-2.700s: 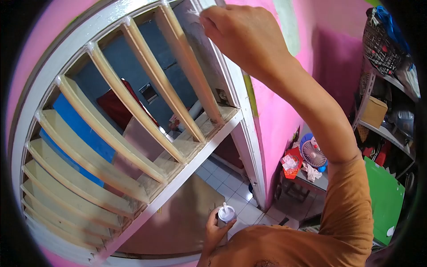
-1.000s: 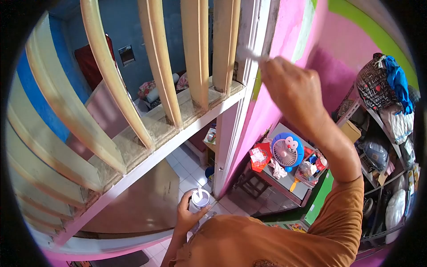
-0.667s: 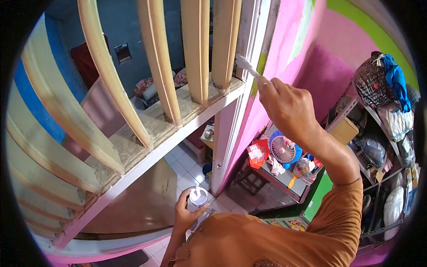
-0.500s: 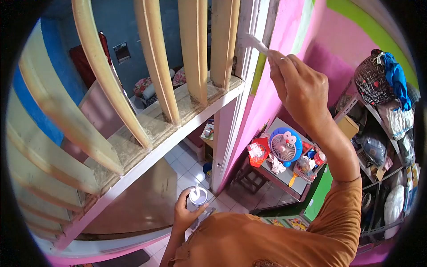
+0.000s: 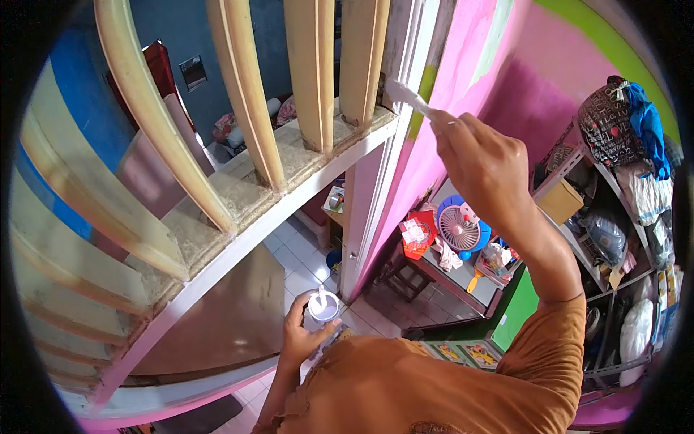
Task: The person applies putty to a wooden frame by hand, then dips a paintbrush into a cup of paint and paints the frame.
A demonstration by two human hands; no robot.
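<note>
My right hand (image 5: pixel 481 155) is raised and closed round a white-coated brush (image 5: pixel 410 97). The brush tip is at the inner side of the white frame post (image 5: pixel 413 54), just above its corner with the ledge (image 5: pixel 289 155). Lower down, my left hand (image 5: pixel 302 336) holds a small cup (image 5: pixel 323 307) of white paint, with a white stick standing in it. Several cream curved slats (image 5: pixel 246 94) rise from the dusty ledge, left of the brush.
A pink wall (image 5: pixel 455 79) adjoins the post. Below right, a blue fan (image 5: pixel 460 228) and a red box (image 5: pixel 418 233) sit on a table (image 5: pixel 466 278). Shelves with bags (image 5: pixel 614 134) stand at the right. A brown panel (image 5: pixel 217 318) lies beneath the ledge.
The brush has swung down along the post toward the ledge corner, after moving up and down on it. The cup remains in my left hand. The view has shifted slightly.
</note>
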